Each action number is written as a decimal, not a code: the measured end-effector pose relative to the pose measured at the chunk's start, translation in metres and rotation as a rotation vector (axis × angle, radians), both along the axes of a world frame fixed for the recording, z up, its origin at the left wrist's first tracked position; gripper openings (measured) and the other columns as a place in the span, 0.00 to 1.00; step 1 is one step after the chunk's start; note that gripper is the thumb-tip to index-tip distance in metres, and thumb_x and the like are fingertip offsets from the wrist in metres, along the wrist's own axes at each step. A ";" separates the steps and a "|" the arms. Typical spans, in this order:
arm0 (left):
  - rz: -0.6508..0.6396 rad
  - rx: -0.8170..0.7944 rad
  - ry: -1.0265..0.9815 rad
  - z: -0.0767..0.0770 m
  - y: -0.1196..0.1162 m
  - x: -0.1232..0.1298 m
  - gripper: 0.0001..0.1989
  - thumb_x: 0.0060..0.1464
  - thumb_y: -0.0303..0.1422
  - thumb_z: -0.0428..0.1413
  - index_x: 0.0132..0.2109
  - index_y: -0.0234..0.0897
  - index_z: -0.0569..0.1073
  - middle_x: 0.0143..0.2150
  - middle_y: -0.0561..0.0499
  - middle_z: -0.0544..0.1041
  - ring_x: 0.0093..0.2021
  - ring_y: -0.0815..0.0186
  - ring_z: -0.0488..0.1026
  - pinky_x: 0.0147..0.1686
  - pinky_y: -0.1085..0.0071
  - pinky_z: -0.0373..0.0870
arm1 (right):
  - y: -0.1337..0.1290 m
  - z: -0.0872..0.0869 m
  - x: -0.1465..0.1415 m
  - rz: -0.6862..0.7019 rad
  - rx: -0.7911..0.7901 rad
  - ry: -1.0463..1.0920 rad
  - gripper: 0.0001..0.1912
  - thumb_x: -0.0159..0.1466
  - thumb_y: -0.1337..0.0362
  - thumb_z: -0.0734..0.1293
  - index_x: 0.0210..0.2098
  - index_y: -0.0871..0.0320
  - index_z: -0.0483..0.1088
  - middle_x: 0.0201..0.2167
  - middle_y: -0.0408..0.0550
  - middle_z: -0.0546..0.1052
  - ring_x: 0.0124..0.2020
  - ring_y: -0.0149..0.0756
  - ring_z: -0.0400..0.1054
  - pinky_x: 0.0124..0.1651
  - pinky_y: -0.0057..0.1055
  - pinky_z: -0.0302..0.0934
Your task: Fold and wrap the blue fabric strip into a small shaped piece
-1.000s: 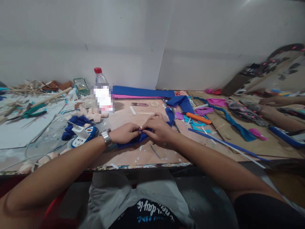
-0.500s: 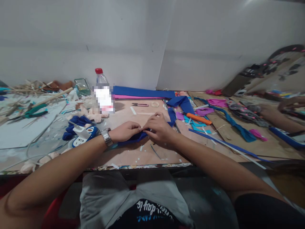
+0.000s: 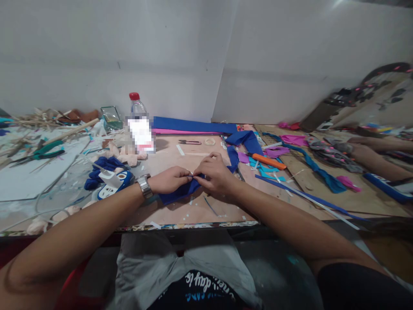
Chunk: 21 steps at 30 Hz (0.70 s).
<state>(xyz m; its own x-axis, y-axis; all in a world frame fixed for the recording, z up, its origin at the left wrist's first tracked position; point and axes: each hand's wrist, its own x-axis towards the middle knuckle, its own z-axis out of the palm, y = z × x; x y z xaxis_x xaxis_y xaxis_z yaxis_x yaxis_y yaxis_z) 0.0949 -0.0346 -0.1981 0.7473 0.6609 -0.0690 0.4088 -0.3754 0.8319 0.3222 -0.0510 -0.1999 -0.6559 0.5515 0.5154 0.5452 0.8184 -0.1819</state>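
Note:
A piece of dark blue fabric [image 3: 180, 192] hangs below my fingers, just over the wooden board [image 3: 196, 217]. My left hand [image 3: 167, 179], with a metal watch at its wrist, pinches the fabric's upper edge. Right beside it, the fingertips of my right hand [image 3: 215, 174] pinch the same edge, so the two hands nearly meet. Part of the fabric is hidden behind both hands. Beyond my right hand a blue fabric strip [image 3: 232, 158] lies on the board, and an orange utility knife [image 3: 269, 161] rests further right.
Thread snips [image 3: 189, 141] and a ring of tape [image 3: 210, 141] lie ahead. A red-capped bottle [image 3: 138, 105] stands behind a power strip [image 3: 116, 184]. Green-handled pliers [image 3: 48, 150] lie far left. At right, a co-worker's arm [image 3: 371, 159] reaches over cardboard with fabric scraps.
More of the blue fabric now shows, spread flatter below my fingers. Both hands stay almost in place, still pinching its edge. The co-worker's arm has shifted slightly.

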 end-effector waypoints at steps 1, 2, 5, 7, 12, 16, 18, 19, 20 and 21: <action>0.000 0.002 -0.010 0.000 0.000 0.000 0.18 0.66 0.42 0.49 0.41 0.34 0.78 0.34 0.47 0.78 0.32 0.66 0.69 0.35 0.69 0.66 | 0.000 0.001 0.000 0.002 0.015 -0.012 0.03 0.68 0.65 0.69 0.37 0.55 0.76 0.34 0.44 0.83 0.40 0.38 0.70 0.58 0.45 0.44; -0.002 0.002 -0.018 -0.001 -0.001 0.000 0.18 0.66 0.41 0.49 0.41 0.35 0.79 0.34 0.47 0.78 0.32 0.65 0.69 0.35 0.69 0.66 | -0.001 0.001 0.000 0.004 0.029 -0.023 0.03 0.68 0.65 0.69 0.38 0.55 0.76 0.34 0.45 0.83 0.40 0.38 0.70 0.58 0.45 0.44; 0.001 -0.009 -0.026 0.001 -0.002 0.001 0.17 0.66 0.39 0.48 0.41 0.35 0.79 0.34 0.47 0.78 0.32 0.65 0.69 0.35 0.69 0.67 | -0.002 0.003 0.000 0.017 0.063 -0.037 0.04 0.69 0.64 0.68 0.38 0.55 0.76 0.34 0.45 0.82 0.40 0.38 0.70 0.58 0.46 0.44; 0.011 -0.009 -0.017 0.002 -0.003 0.001 0.16 0.65 0.37 0.48 0.41 0.34 0.78 0.33 0.47 0.78 0.31 0.65 0.69 0.35 0.69 0.67 | -0.003 0.004 0.000 0.022 0.081 -0.029 0.04 0.69 0.64 0.68 0.38 0.56 0.76 0.34 0.45 0.82 0.39 0.38 0.70 0.58 0.46 0.45; 0.019 0.004 0.035 0.002 -0.003 0.002 0.14 0.63 0.37 0.50 0.42 0.33 0.78 0.35 0.47 0.78 0.33 0.64 0.70 0.36 0.68 0.67 | -0.005 0.005 -0.001 0.015 0.091 -0.022 0.04 0.69 0.65 0.69 0.37 0.56 0.76 0.32 0.45 0.81 0.39 0.38 0.70 0.59 0.46 0.46; 0.022 -0.020 0.026 0.003 -0.002 0.002 0.15 0.62 0.38 0.51 0.43 0.33 0.78 0.36 0.48 0.79 0.34 0.64 0.70 0.37 0.69 0.68 | -0.007 0.005 -0.001 0.029 0.066 -0.027 0.05 0.70 0.65 0.67 0.40 0.55 0.76 0.35 0.46 0.81 0.40 0.38 0.70 0.60 0.46 0.45; 0.014 -0.039 0.008 0.005 -0.003 0.002 0.14 0.62 0.38 0.51 0.43 0.33 0.77 0.37 0.48 0.79 0.35 0.64 0.70 0.38 0.69 0.68 | -0.008 0.006 -0.001 0.040 0.058 -0.035 0.05 0.70 0.65 0.67 0.42 0.55 0.77 0.37 0.46 0.82 0.41 0.38 0.70 0.61 0.47 0.45; 0.013 -0.049 0.002 0.006 -0.004 0.001 0.14 0.62 0.38 0.51 0.42 0.33 0.77 0.37 0.49 0.79 0.35 0.64 0.70 0.38 0.69 0.68 | -0.009 0.007 -0.001 0.042 0.054 -0.036 0.05 0.70 0.66 0.67 0.42 0.55 0.76 0.37 0.46 0.82 0.42 0.38 0.70 0.61 0.47 0.45; 0.016 -0.061 -0.001 0.007 -0.004 0.001 0.14 0.61 0.38 0.51 0.41 0.33 0.77 0.36 0.49 0.79 0.34 0.65 0.70 0.37 0.69 0.68 | -0.009 0.008 -0.001 0.044 0.050 -0.037 0.05 0.70 0.66 0.67 0.42 0.55 0.76 0.37 0.46 0.82 0.42 0.38 0.70 0.61 0.47 0.44; 0.023 -0.074 -0.003 0.007 -0.004 0.001 0.14 0.61 0.38 0.51 0.40 0.33 0.76 0.35 0.49 0.78 0.34 0.65 0.69 0.37 0.69 0.67 | -0.010 0.008 -0.001 0.044 0.046 -0.037 0.05 0.70 0.66 0.67 0.42 0.55 0.76 0.37 0.46 0.82 0.42 0.38 0.71 0.61 0.47 0.45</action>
<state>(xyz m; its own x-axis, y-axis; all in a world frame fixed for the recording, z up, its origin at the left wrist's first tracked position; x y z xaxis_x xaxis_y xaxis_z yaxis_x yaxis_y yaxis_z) 0.0964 -0.0388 -0.1908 0.7322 0.6712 -0.1156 0.4137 -0.3035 0.8583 0.3211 -0.0607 -0.1915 -0.6982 0.4979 0.5145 0.5138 0.8489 -0.1241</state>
